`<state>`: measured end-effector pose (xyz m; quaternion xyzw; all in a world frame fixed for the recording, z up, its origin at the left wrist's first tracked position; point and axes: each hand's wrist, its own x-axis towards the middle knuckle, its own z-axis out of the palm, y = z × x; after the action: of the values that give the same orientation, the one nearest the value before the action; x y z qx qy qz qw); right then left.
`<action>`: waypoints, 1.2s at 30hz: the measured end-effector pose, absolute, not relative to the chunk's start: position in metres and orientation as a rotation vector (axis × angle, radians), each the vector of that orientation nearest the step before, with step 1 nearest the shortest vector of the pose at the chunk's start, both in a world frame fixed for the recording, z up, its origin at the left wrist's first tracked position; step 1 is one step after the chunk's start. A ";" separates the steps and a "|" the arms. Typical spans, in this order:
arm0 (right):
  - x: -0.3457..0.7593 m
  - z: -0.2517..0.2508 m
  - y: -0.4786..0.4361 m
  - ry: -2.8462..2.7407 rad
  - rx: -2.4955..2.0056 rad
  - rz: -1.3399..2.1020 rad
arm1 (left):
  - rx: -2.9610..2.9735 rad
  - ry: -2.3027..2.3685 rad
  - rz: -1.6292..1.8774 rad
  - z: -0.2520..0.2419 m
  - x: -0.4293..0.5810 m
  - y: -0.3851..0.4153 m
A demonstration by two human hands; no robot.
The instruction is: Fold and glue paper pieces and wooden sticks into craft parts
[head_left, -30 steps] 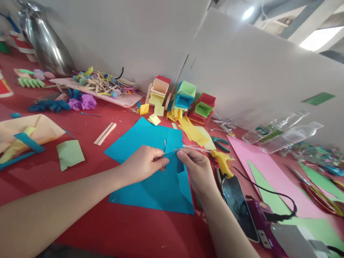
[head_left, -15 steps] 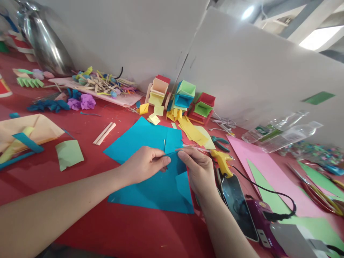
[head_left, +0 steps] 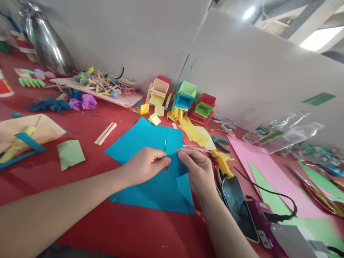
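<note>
My left hand [head_left: 149, 163] pinches one end of a small piece of blue paper [head_left: 174, 157] between thumb and fingers. At its other end my right hand [head_left: 197, 166] pinches the same piece. Both hands are held over large sheets of blue paper [head_left: 150, 197] on the red table, and the small piece is hard to tell apart from the blue behind it. Close to my right hand lies a yellow glue gun [head_left: 223, 163], with a dark smartphone [head_left: 238, 206] below it.
Folded paper boxes [head_left: 185, 95] stand by the wall, with yellow paper strips [head_left: 192, 130] before them. Pliers [head_left: 220, 143], plastic bottles [head_left: 291, 136], scissors [head_left: 314, 193] and a purple power block [head_left: 263, 218] lie right. Wooden sticks [head_left: 105, 133] and a peach paper tray [head_left: 51, 129] are left.
The small blue piece between my fingers has tilted slightly, showing more of its face. My hands have stayed almost in place.
</note>
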<state>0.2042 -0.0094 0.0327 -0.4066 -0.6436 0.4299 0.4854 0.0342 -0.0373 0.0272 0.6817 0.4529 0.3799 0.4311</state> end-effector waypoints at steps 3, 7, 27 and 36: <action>0.203 0.034 -0.011 -1.595 -0.984 1.049 | 1.684 1.108 0.949 0.028 0.035 -0.038; 0.200 0.034 -0.014 -1.641 -0.979 1.052 | 1.727 1.129 0.954 0.029 0.034 -0.038; 0.202 0.039 -0.013 -1.755 -1.104 0.982 | 1.733 1.155 1.003 0.029 0.032 -0.036; 0.207 0.038 -0.008 -1.876 -1.106 0.842 | 1.559 1.037 0.937 0.026 0.027 -0.026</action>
<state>0.2071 -0.0080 0.0377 -0.4358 -0.7390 0.3317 0.3922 0.0273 -0.0264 0.0260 0.6446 0.4290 0.3873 0.5004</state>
